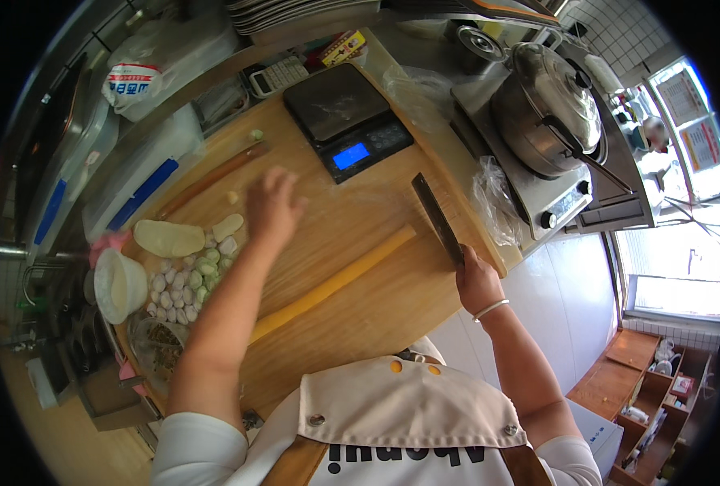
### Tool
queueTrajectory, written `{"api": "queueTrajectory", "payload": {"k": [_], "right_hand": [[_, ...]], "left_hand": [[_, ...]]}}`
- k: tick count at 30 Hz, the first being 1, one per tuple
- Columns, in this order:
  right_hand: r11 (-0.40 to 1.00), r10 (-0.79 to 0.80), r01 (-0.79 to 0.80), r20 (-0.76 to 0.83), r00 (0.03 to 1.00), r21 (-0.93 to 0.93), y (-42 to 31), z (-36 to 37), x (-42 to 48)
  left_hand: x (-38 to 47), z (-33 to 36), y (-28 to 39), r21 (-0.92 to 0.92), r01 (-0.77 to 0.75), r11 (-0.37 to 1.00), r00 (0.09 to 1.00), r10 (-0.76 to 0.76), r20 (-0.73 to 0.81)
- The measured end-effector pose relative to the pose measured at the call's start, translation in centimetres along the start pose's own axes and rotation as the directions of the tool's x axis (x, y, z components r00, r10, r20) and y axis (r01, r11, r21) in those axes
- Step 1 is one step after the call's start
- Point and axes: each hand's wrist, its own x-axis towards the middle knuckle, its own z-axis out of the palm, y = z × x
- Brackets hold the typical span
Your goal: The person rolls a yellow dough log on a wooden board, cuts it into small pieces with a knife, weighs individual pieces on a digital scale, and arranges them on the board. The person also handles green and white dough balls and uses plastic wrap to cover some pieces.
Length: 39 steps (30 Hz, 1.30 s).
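My right hand (479, 280) is closed on the handle of a cleaver (437, 219), its blade edge-on over the right side of the wooden board (360, 291). My left hand (275, 203), slightly blurred, is over the board with fingers bent; nothing shows in it. Between my arms lies a long yellow dough rope (335, 282). To the left are a pale dough piece (168, 238), a smaller flat one (228, 226) and many small purple-white (177, 285) and green-white dough pieces (207, 266), partly hidden by my left forearm. A wooden rolling pin (214, 179) lies behind them.
A black digital scale (347, 115) stands at the board's back. Right of the board are a plastic bag (496, 200) and a steel pot (545, 115) on a cooker (536, 194). A white bowl (120, 285) and a container of filling (160, 343) stand at the left edge.
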Motion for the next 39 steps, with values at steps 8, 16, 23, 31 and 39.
{"api": "queueTrajectory", "payload": {"k": [8, 16, 23, 31, 39], "right_hand": [[0.991, -0.116, 0.123, -0.107, 0.987, 0.058, -2.4, -0.8, -3.2], [0.997, -0.051, 0.054, 0.065, 0.997, -0.046, -4.2, -0.7, -3.6], [0.992, -0.025, 0.047, 0.185, 0.982, -0.113, -4.6, -1.0, -3.1], [0.985, 0.056, 0.0, 0.313, 0.948, -0.175, -5.4, -1.7, -1.7], [0.992, -0.091, 0.089, 0.025, 0.996, 0.085, -2.7, 0.4, -1.6]], "left_hand": [[-4.3, 3.3, 13.9, -0.445, -0.036, 0.895, 0.939, 0.182, 0.291], [-2.1, 4.8, 11.9, -0.534, 0.217, 0.817, 0.926, 0.002, 0.378], [-2.2, 4.4, 12.4, -0.502, 0.114, 0.857, 0.939, 0.072, 0.336], [-2.4, 5.2, 11.9, -0.492, 0.019, 0.87, 0.958, 0.125, 0.258], [-1.1, 4.8, 12.3, -0.497, 0.147, 0.855, 0.931, 0.049, 0.361]]}}
